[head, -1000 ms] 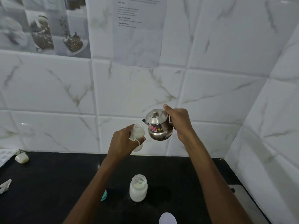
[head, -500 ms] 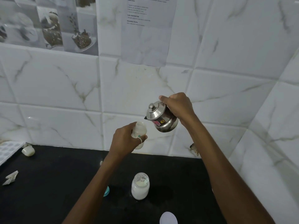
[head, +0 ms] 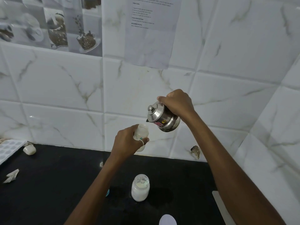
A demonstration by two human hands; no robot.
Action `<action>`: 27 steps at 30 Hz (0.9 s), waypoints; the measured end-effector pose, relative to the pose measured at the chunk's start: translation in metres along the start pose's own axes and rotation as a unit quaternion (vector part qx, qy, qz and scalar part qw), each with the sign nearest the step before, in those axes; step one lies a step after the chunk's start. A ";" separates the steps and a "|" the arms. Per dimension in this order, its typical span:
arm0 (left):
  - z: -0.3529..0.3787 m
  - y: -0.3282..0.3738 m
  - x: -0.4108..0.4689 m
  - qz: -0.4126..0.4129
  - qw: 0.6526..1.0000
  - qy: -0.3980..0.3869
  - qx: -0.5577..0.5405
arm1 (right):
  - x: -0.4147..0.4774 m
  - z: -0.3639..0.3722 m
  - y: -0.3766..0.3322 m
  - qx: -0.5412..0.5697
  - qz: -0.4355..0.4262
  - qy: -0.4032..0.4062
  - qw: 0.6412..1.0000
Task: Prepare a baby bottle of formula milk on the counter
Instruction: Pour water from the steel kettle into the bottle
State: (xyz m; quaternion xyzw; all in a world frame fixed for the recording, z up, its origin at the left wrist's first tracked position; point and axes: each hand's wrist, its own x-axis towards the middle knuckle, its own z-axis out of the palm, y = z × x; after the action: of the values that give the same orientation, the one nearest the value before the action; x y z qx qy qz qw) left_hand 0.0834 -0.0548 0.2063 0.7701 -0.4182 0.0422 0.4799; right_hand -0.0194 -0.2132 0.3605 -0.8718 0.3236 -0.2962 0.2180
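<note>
My left hand (head: 125,142) grips a small translucent baby bottle (head: 141,133) held upright in the air above the black counter (head: 48,184). My right hand (head: 177,103) holds a small lidded steel kettle (head: 162,119), tilted to the left so its spout sits just above and right of the bottle's open mouth. A second open bottle (head: 140,187), holding white formula, stands on the counter below my hands.
A white tiled wall rises behind and to the right. A patterned white tray (head: 8,148), a small white cap (head: 29,149) and a crumpled white scrap (head: 11,176) lie at the left. A white round lid (head: 167,220) sits at the bottom edge; a teal piece (head: 107,192) shows beside my left forearm.
The kettle has tipped further left, its spout moving toward the held bottle's mouth. Both hands sit slightly right in view as the camera shifted.
</note>
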 end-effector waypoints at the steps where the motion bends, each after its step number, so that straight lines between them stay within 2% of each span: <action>1: 0.000 0.000 0.000 -0.001 1.000 0.000 0.002 | 0.001 -0.001 -0.001 -0.005 -0.002 -0.002 1.000; 9: 0.001 -0.003 0.000 -0.005 1.000 -0.006 0.005 | 0.010 0.000 -0.009 -0.055 -0.025 -0.008 0.998; 27: 0.001 -0.006 0.002 -0.014 1.000 0.003 0.012 | 0.018 -0.005 -0.026 -0.090 -0.054 -0.022 0.994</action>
State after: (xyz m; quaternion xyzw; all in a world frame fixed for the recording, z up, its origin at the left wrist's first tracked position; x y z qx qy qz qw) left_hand 0.0880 -0.0558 0.2024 0.7814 -0.4053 0.0428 0.4726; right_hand -0.0004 -0.2087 0.3856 -0.9103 0.2969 -0.2582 0.1290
